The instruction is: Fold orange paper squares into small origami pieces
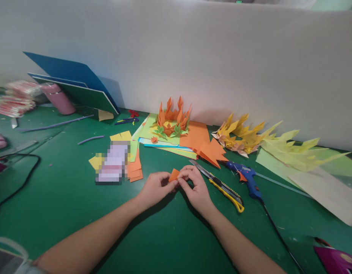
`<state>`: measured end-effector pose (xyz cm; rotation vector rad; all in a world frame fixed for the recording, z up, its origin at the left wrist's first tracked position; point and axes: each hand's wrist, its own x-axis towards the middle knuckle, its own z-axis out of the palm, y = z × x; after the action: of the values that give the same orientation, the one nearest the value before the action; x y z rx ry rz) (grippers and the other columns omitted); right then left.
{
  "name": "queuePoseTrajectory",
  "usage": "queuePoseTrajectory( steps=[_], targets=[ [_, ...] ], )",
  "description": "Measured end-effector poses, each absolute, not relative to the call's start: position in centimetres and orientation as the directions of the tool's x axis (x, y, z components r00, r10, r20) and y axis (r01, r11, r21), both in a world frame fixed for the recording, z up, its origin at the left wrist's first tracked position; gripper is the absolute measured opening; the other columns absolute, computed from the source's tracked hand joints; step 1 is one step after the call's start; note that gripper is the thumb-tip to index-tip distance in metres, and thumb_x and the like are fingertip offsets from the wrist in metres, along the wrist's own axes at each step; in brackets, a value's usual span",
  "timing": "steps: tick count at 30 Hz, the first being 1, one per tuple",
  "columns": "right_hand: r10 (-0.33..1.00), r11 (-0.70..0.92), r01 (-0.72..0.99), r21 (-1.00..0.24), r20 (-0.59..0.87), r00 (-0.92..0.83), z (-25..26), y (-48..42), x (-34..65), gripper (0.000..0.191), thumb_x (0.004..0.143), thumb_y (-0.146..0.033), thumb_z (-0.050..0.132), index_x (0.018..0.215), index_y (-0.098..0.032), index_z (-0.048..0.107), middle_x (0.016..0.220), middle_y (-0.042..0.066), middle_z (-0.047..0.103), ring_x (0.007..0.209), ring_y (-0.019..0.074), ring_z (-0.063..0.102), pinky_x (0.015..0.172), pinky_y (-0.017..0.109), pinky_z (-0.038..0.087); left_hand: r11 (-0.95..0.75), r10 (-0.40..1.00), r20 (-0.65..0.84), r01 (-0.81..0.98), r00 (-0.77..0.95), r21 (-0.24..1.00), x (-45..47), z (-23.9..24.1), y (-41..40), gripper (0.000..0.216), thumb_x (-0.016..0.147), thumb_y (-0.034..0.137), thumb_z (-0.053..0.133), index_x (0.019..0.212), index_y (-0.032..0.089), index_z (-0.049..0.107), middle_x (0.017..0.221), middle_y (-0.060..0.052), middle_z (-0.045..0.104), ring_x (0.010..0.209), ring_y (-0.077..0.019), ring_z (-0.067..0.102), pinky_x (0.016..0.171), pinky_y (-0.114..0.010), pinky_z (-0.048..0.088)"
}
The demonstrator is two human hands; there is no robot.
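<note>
Pinching a small folded orange paper piece (174, 175) between them, the left hand (156, 187) and right hand (195, 188) are meeting, fingers curled shut, over the green mat (64, 198); a yellow-handled utility knife (220, 185) and blue glue gun (247, 179) are lying just right.

Your left hand (155, 186) and right hand (194, 188) cover most of the small orange paper piece (174, 174); only one corner shows, so you cannot tell its folds. A flat item (113, 162) beside the orange sheets is pixelated and unreadable. At the left edge, the stacked packets (16, 99) are blurred. The magenta object (337, 260) at the lower right is cut off by the frame, as is the pale thing (7, 253) at the lower left. The glue gun's cord (281, 238) runs out past the bottom edge.
</note>
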<state>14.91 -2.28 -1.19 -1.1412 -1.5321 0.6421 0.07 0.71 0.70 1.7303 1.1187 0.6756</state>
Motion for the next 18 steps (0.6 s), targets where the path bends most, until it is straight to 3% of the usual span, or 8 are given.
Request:
queuePoseTrajectory(
  steps=[2,6,13,18],
  targets=[
    [0.908,0.385,0.289,-0.877,0.415,0.050,-1.41,-2.24,14.91,0.007,0.078,-0.016,0.053,0.081,-0.022,0.056,0.087,0.003,0.051,0.083,0.0175,0.052,0.071,0.031,0.045,-0.176,0.895,-0.018,0.389,0.446,0.904,0.07,0.66,0.74,0.028,0.075,0.039,0.054,0.058,0.016,0.056,0.055,0.000,0.060,0.053,-0.0135,0.055,0.050,-0.023,0.040],
    [0.949,0.298,0.128,-0.946,0.308,0.068,-1.65,-2.18,14.96,0.025,0.075,-0.019,0.056,0.098,-0.025,0.048,0.085,0.001,0.053,0.077,0.0152,0.054,0.070,0.029,0.046,-0.216,0.886,0.004,0.404,0.463,0.889,0.02,0.62,0.69,0.027,0.076,0.038,0.053,0.060,0.016,0.058,0.056,0.000,0.060,0.053,-0.0132,0.053,0.051,-0.023,0.039],
    [0.992,0.128,-0.094,-0.987,0.127,0.016,-1.35,-2.23,15.04,0.034,0.071,-0.026,0.064,0.098,-0.026,0.044,0.081,-0.002,0.053,0.073,0.0137,0.056,0.069,0.027,0.046,-0.240,0.891,0.003,0.466,0.454,0.852,0.10,0.91,0.62,0.028,0.075,0.037,0.052,0.057,0.016,0.054,0.054,0.001,0.055,0.050,-0.0117,0.046,0.048,-0.023,0.033],
    [0.994,0.102,-0.157,-0.982,0.106,-0.019,-1.33,-2.27,14.99,0.033,0.072,-0.030,0.065,0.097,-0.026,0.044,0.081,-0.002,0.051,0.071,0.0128,0.056,0.067,0.026,0.046,-0.120,0.881,-0.067,0.357,0.469,0.926,0.08,0.86,0.70,0.029,0.074,0.043,0.051,0.062,0.016,0.053,0.057,0.000,0.056,0.054,-0.0133,0.051,0.052,-0.024,0.038]
  ],
)
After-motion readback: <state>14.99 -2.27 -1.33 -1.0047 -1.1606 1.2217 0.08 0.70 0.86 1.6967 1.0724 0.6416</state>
